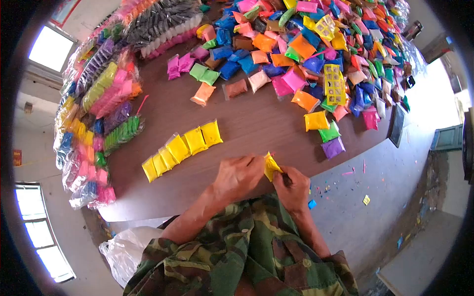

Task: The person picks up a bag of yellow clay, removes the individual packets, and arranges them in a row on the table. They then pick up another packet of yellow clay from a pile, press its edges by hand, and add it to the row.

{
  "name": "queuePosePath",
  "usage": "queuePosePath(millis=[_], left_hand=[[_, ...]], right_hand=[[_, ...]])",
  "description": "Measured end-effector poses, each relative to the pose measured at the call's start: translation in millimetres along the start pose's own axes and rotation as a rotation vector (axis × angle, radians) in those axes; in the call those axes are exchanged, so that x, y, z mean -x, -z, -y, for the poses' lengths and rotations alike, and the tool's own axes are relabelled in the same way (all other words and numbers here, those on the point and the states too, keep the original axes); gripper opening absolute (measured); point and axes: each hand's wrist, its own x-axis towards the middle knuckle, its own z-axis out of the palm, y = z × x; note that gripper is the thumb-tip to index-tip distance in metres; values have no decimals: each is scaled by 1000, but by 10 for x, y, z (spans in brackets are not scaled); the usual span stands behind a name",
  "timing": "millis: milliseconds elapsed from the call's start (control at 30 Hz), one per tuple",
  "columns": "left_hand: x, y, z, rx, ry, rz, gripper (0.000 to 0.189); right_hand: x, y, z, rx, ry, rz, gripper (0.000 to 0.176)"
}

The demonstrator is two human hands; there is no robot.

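Between my two hands, close to my body at the table's near edge, is a small yellow packet (271,167) in clear wrap, tilted upright. My left hand (238,176) is closed at its upper left corner, the fingertips partly hidden. With thumb and fingers, my right hand (292,188) pinches its lower right edge. Left of the hands, several joined yellow packets (177,149) lie in a slanting row on the brown table (163,106).
A large heap of mixed coloured packets (284,59) covers the far right of the table. Stacked bundles of packets (106,89) line the left side. A yellow printed sheet (335,85) lies on the heap. A white plastic bag (127,249) is at lower left; scraps dot the floor.
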Motion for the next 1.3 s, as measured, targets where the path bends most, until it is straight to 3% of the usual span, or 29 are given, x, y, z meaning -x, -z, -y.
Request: queuePosePath(millis=[133,233,433,533,733,867,1067,1200,1233,1300], left_hand=[[20,-116,24,105,54,-53,8],[-3,-150,211,120,204,-122,7],[-3,-43,-70,316,189,-112,7],[77,-286,155,206,319,-92,7],[-10,-26,-76,324,190,-110,7],[46,-195,-25,314,219,-89,7],[103,-226,141,263,272,-130,9],[57,-157,183,279,446,-229,10],[48,-173,212,241,494,-230,10],[65,-314,193,199,339,-214,11]], right_hand=[[-42,6,34,-5,44,16,16],[-5,29,24,-25,-3,33,16],[-29,37,17,24,39,42,16],[-12,51,44,32,42,33,17],[7,74,88,16,6,33,18],[3,111,93,76,76,82,18],[157,217,8,8,60,-7,17],[226,498,-164,-513,-388,-150,19],[203,573,-175,-544,-393,-185,21],[153,739,-233,-604,-395,-258,25]])
